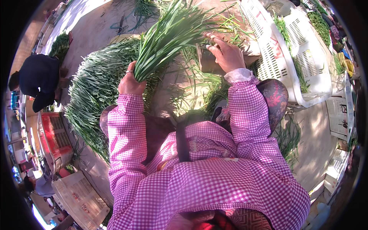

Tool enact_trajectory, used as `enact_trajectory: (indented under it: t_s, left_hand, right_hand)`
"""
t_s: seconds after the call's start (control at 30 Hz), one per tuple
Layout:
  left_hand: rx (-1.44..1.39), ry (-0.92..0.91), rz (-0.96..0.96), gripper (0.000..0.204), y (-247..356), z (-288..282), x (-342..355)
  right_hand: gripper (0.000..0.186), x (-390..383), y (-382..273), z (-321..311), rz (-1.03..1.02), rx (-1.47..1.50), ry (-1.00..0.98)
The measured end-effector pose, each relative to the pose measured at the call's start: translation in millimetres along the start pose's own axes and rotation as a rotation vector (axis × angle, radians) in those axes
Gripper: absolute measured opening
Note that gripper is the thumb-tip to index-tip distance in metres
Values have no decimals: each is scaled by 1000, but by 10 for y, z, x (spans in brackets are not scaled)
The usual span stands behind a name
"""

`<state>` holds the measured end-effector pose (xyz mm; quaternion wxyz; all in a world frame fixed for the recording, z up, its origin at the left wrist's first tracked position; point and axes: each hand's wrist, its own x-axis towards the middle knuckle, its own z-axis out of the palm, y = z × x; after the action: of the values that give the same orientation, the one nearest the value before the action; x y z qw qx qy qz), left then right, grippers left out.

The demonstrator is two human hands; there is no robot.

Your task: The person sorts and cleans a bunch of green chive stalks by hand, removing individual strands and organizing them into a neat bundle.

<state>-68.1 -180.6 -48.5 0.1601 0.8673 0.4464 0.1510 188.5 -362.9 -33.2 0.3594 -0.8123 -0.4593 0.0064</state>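
A bunch of long green leafy stalks [165, 38] is gripped near its lower end in my left hand [131, 82], its tips fanning up and rightward. My right hand [226, 55] is open beside the fanned tips, fingers slightly bent and apart, above a small wooden block [209, 65] among loose stalks. A large heap of similar stalks [90, 90] lies left of my left hand, and more scattered stalks [212, 94] lie on the pale ground [165, 96] between my arms.
A white slotted crate [306, 50] holding stalks is at my right, with more crates [337, 113] behind it. At left, a person in dark headwear [38, 78] is near a red crate [55, 140]; a dusty pale crate [80, 197] is at lower left. Greens [318, 27] are piled upper right.
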Motion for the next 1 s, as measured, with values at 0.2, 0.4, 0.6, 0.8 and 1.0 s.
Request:
enact_trajectory:
  t_s: [0.2,0.4,0.6,0.8,1.0]
  left_hand:
    - [37,-45,37,45,116,-59,-48]
    - [16,-51,21,47,92,-59,-17]
    - [31,-4,16,49,102,-84,-42]
    - [89,-3,28,52,145,-96,-48]
    - [100,-10,55,51,221,-125,-76]
  right_hand:
    - [18,9,-44,103,20,-211,-40]
    - [12,49,-101,23,353,405,-81]
    - [28,158,183,-215,459,764,410]
    - [21,113,66,-438,-92,16,586]
    - [19,37,-229,-171,-329,-176,292]
